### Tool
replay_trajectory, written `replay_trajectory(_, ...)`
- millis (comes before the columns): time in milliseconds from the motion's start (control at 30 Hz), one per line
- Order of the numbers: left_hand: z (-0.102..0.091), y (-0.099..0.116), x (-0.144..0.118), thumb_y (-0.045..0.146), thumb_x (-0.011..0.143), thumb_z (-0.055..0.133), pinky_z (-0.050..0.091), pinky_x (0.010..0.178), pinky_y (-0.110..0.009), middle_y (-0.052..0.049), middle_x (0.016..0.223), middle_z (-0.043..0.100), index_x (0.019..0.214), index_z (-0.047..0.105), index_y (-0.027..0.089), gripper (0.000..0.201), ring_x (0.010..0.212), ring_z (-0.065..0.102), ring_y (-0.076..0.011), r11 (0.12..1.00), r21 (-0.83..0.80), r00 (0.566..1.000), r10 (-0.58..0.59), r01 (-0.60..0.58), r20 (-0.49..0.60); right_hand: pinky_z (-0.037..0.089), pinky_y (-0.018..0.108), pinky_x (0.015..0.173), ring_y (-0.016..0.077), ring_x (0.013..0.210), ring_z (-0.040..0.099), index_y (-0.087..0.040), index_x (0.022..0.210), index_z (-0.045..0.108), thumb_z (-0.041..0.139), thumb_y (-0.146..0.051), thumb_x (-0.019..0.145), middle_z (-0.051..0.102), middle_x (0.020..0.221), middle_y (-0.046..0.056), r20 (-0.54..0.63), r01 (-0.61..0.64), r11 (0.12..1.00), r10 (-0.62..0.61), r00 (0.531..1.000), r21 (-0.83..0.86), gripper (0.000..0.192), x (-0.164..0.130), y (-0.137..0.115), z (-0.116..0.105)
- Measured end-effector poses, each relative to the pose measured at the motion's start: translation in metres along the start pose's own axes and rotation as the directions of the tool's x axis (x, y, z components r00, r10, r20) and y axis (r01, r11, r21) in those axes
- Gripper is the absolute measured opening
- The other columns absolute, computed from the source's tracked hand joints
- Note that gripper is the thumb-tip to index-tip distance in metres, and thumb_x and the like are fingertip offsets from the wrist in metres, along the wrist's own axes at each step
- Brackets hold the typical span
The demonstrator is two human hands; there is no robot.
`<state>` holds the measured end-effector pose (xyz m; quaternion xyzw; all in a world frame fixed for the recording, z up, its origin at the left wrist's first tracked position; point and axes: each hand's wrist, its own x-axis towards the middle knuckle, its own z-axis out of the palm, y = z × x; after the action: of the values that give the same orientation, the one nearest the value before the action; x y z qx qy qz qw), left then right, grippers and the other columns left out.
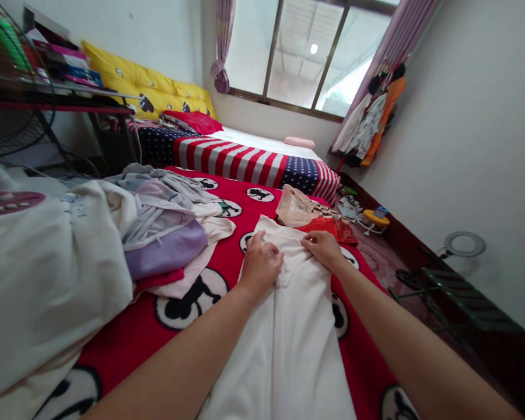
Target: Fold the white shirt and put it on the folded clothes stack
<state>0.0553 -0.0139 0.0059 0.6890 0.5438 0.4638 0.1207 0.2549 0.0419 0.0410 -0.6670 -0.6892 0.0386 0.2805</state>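
Note:
A pair of white trousers [306,326] lies lengthwise in front of me, waist end away from me and legs running towards me. My left hand [261,262] is on the upper left part, near the front seam, with its fingers curled and thumb bent in against the cloth. Part of its grip is hidden behind the hand. At the upper right edge of the waist, my right hand [324,248] pinches the fabric between thumb and fingers. Small creases and a bunched bit of cloth show just below my left hand.
A red patterned blanket [153,344] lies under the trousers. Heaped clothes [166,251] and a large white garment [56,280] are at left. Folded clothes [297,207] lie beyond the waist. A fan [17,87] stands far left, a dark green folding chair [459,291] at right.

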Motion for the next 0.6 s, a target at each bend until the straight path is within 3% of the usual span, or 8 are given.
replay_trajectory(200,0.001,-0.001,0.0,0.016,0.07,0.067,0.038,0.106,-0.039,-0.013,0.12,0.049,0.063,0.064,0.016,0.008,0.118,0.047,-0.0278,0.999,0.025,0.999,-0.036,0.036,-0.005,0.042,0.026,0.061,0.0179,0.065,0.062,-0.015,0.075,0.07,0.053,-0.032,0.077,0.07,0.068,0.006,-0.142,-0.104,0.994,0.108,0.984,0.035,0.024,0.004,0.01,0.004)
replay_trajectory(267,0.001,-0.001,0.0,0.011,0.068,0.064,0.036,0.107,-0.04,-0.014,0.124,0.046,0.068,0.064,0.016,0.005,0.122,0.044,-0.0289,0.999,0.029,0.999,-0.045,0.046,-0.025,0.042,0.025,0.06,0.0178,0.062,0.062,-0.017,0.072,0.069,0.056,-0.031,0.075,0.068,0.062,0.005,-0.107,-0.12,0.992,0.124,0.986,0.043,0.02,0.003,0.012,0.009)
replay_trajectory(433,-0.003,0.0,0.0,-0.004,0.063,0.052,0.032,0.112,-0.039,-0.008,0.135,0.042,0.085,0.069,0.02,0.036,0.129,0.039,-0.0261,0.999,0.007,0.999,-0.031,0.031,-0.017,0.042,0.024,0.055,0.0153,0.053,0.06,-0.017,0.077,0.067,0.064,-0.026,0.071,0.063,0.054,0.001,0.021,-0.136,0.987,0.135,0.991,0.083,0.012,0.002,0.013,0.016)
replay_trajectory(500,-0.007,0.002,0.0,0.0,0.067,0.051,0.034,0.11,-0.038,-0.005,0.134,0.047,0.079,0.071,0.022,0.032,0.126,0.042,-0.0245,0.999,0.011,0.999,-0.034,0.034,0.005,0.044,0.024,0.055,0.0143,0.055,0.061,-0.015,0.091,0.066,0.064,-0.025,0.072,0.066,0.061,0.001,0.048,-0.117,0.985,0.112,0.993,0.129,0.022,-0.003,0.012,0.01)
replay_trajectory(600,-0.014,0.005,0.0,0.024,0.079,0.057,0.04,0.102,-0.041,-0.006,0.12,0.058,0.065,0.069,0.021,0.02,0.115,0.048,-0.0264,0.993,0.099,0.997,-0.069,0.066,0.025,0.048,0.024,0.062,0.0145,0.069,0.064,-0.015,0.106,0.06,0.06,-0.025,0.077,0.069,0.079,0.003,0.018,-0.064,0.98,0.062,0.998,0.186,0.031,-0.024,0.006,-0.006)
